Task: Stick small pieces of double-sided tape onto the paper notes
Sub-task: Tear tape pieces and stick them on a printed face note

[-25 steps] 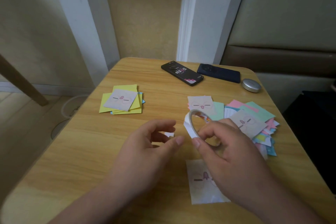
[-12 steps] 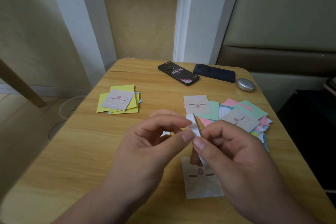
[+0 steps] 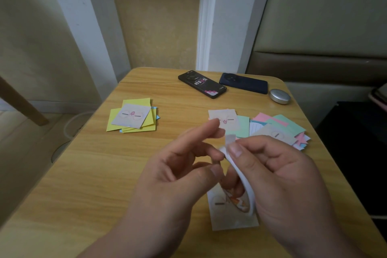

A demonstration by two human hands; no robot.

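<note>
Pale wood tabletop [image 3: 83, 174] fills our view, with a finished-looking pile [image 3: 134, 119] of notes on the left and a looser heap [image 3: 278, 125] on the right. Two phones [image 3: 202, 86] lie at the far edge.

We judge the step in hand to be freeing a short piece of tape. Our right hand [image 3: 282, 178] has its grip clamped on the tape roll [image 3: 244, 180], thumb [image 3: 235, 150] pressed on the band near the top. Our left hand [image 3: 178, 174] is raised beside it with its fingertips [image 3: 216, 153] at the roll's edge. We cannot tell whether that grip has closed on the tape or only touches it.

The roll is held above the tabletop, over a single note [image 3: 230, 222] that lies flat just in front of us. It stands on edge, so we see the ring nearly side-on. Its band runs from the thumb down and to the right toward the palm, and its opening faces the left hand. A short free end [image 3: 230, 139] sticks up past the thumb, pointing away from us. The note's long axis runs near to far.

Next, we think, the left hand must pinch that end firmly and tear off a small piece against the thumb. The piece then goes down onto the note.
</note>
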